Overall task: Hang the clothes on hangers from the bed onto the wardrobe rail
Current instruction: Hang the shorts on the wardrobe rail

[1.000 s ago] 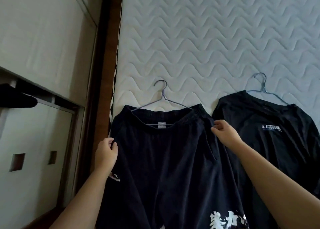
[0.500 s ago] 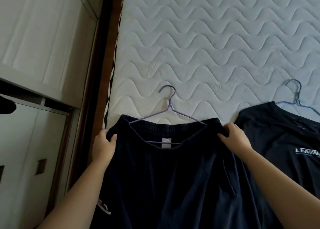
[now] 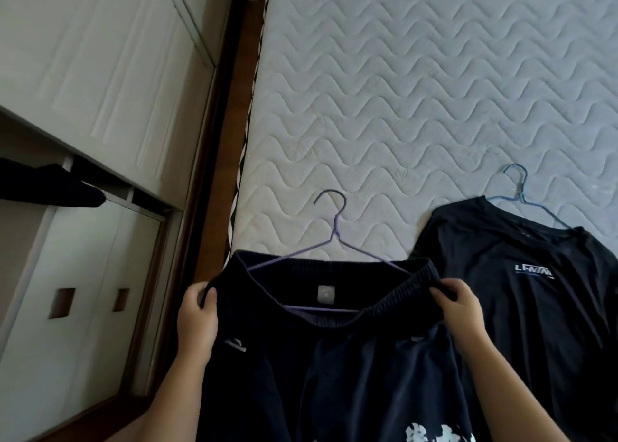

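Dark navy shorts (image 3: 334, 368) with an elastic waistband lie at the near edge of the bed on a purple wire hanger (image 3: 334, 241), its hook pointing away from me. My left hand (image 3: 197, 318) pinches the waistband's left corner. My right hand (image 3: 459, 311) grips the waistband's right side. To the right, a black T-shirt (image 3: 535, 308) with a small chest logo lies flat on a blue wire hanger (image 3: 520, 194).
The bare quilted mattress (image 3: 418, 90) fills the upper right. A dark wooden bed frame (image 3: 227, 140) runs along its left edge. White wardrobe doors (image 3: 83, 57) stand at the left, with a dark garment (image 3: 50, 187) showing in an open gap.
Both hands have closed more firmly on the shorts' waistband and drawn it slightly toward me, bunching the elastic. The view has shifted, bringing the T-shirt further into frame.
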Tool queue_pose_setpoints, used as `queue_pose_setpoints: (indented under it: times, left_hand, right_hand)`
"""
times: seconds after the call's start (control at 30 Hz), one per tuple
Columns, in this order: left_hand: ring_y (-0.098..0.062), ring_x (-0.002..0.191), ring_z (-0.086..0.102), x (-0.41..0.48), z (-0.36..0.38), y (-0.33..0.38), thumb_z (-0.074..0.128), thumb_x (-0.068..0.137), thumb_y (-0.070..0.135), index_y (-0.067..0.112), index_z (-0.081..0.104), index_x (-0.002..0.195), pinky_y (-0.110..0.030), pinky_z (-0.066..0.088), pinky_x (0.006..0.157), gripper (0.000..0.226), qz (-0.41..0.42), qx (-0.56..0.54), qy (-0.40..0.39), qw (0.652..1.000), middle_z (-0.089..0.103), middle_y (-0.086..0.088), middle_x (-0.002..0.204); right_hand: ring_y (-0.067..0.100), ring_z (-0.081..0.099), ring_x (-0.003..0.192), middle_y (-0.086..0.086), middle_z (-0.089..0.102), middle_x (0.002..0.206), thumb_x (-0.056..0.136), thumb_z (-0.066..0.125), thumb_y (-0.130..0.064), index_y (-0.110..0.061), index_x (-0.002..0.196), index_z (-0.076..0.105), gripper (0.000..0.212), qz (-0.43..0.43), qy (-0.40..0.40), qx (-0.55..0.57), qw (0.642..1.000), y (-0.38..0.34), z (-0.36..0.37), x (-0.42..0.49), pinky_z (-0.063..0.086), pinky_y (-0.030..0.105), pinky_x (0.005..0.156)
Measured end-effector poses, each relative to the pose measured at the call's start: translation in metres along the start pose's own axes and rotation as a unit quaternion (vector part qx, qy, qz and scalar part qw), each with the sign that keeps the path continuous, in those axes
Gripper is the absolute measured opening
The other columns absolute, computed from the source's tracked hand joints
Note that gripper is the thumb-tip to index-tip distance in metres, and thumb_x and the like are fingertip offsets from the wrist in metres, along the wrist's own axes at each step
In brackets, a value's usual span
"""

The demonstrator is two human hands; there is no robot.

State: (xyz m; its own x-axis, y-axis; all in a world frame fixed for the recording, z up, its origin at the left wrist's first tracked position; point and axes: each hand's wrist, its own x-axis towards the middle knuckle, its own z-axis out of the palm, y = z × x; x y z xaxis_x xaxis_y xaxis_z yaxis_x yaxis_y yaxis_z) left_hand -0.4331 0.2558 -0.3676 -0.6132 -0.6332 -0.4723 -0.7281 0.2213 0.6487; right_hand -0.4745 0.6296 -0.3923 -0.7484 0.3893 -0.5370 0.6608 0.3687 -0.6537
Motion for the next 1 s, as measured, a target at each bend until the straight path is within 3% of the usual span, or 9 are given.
queue_pose_setpoints:
  times: [0.1, 0.27, 0.6, 0.83, 1.0]
  left_hand:
    - [-0.032, 0.112, 0.05, -0.055, -0.028, -0.016, 0.043, 0.095, 0.022, 0.01, 0.049, 0.123, -0.045, 0.042, 0.093, 0.031, -0.03, -0.012, 0.017, 0.999, 0.053, -0.014, 0.123]
    - [-0.035, 0.116, 0.049, -0.134, -0.07, -0.034, 0.043, 0.094, 0.022, 0.008, 0.05, 0.123, -0.046, 0.04, 0.096, 0.033, -0.049, 0.007, 0.049, 0.998, 0.053, -0.017, 0.127]
    - [-0.031, 0.122, 0.046, -0.246, -0.137, -0.05, 0.043, 0.094, 0.017, 0.006, 0.049, 0.123, -0.047, 0.041, 0.1, 0.031, -0.023, -0.051, 0.074, 0.996, 0.05, -0.017, 0.13]
    - [-0.029, 0.119, 0.048, -0.298, -0.191, -0.086, 0.043, 0.095, 0.02, 0.009, 0.047, 0.123, -0.047, 0.044, 0.096, 0.031, -0.022, -0.124, 0.145, 0.981, 0.051, -0.013, 0.125]
    - [-0.03, 0.111, 0.053, -0.322, -0.251, -0.127, 0.044, 0.094, 0.019, 0.013, 0.052, 0.113, -0.045, 0.044, 0.092, 0.022, -0.015, -0.155, 0.247, 0.956, 0.056, -0.009, 0.111]
  right_hand:
    - [0.033, 0.059, 0.095, 0.013, 0.062, 0.094, 0.082, 0.062, -0.003, -0.009, 0.096, 0.06, 0.015, 0.024, -0.011, 0.026, 0.999, 0.017, -0.02, -0.044, 0.045, 0.039, 0.084]
    - [0.036, 0.061, 0.094, 0.014, 0.064, 0.092, 0.082, 0.062, -0.003, -0.009, 0.094, 0.06, 0.013, 0.013, -0.046, -0.024, 0.999, 0.037, -0.049, -0.102, 0.048, 0.044, 0.085]
    - [0.03, 0.056, 0.094, 0.007, 0.058, 0.093, 0.087, 0.058, -0.008, -0.004, 0.108, 0.057, 0.022, -0.151, -0.115, -0.148, 0.971, 0.007, -0.095, -0.153, 0.039, 0.033, 0.08]
    - [0.028, 0.057, 0.094, 0.006, 0.059, 0.092, 0.087, 0.057, -0.012, -0.006, 0.108, 0.057, 0.021, -0.224, -0.179, -0.182, 0.941, -0.025, -0.073, -0.194, 0.038, 0.032, 0.077]
    - [0.027, 0.056, 0.091, 0.007, 0.059, 0.089, 0.087, 0.056, -0.01, -0.009, 0.097, 0.056, 0.01, -0.281, -0.244, -0.188, 0.909, -0.061, -0.02, -0.245, 0.038, 0.032, 0.075]
